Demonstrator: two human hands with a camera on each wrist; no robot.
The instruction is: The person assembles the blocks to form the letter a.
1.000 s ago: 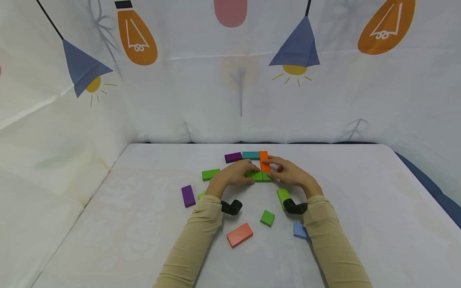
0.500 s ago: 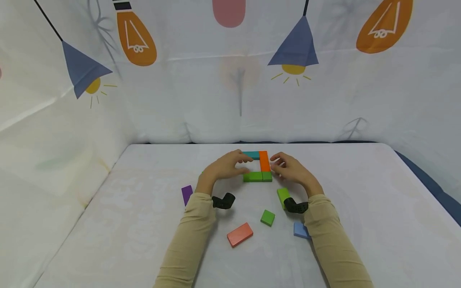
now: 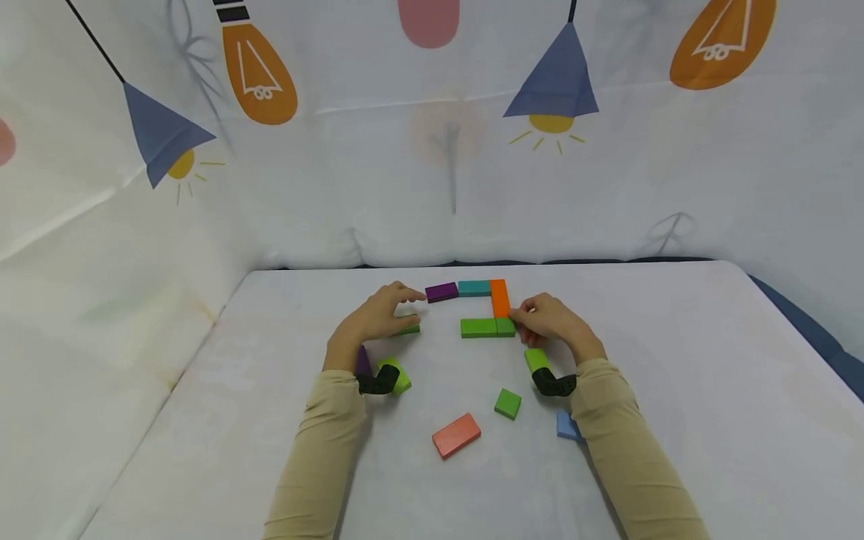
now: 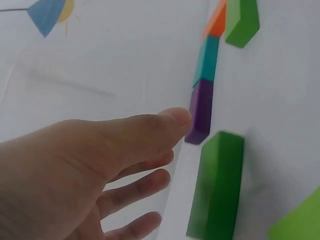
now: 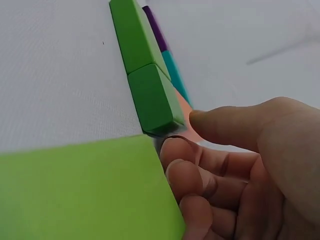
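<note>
My left hand (image 3: 374,313), fingers loosely spread and holding nothing, hovers at the left end of a purple block (image 3: 442,292). Below it is a green block (image 4: 220,185), partly hidden by the hand in the head view. Purple, teal (image 3: 475,289) and orange (image 3: 499,298) blocks run together along the far side. From the orange block's near end, a long green block (image 3: 478,328) and a short green block (image 3: 505,328) lie in line. My right hand (image 3: 550,319) sits beside that corner with fingers loosely bent, thumb tip close to the orange block, gripping nothing visible.
Lime blocks lie under the right wrist (image 3: 537,360) and by the left wrist camera (image 3: 401,379). Another purple block (image 3: 363,361) is half hidden by the left wrist. Nearer are a green cube (image 3: 508,403), a salmon block (image 3: 456,436) and a blue block (image 3: 567,426).
My left hand has moved left, away from the long green block, past the purple one. My right hand has drawn slightly back from the orange block. The joined blocks look unmoved.
</note>
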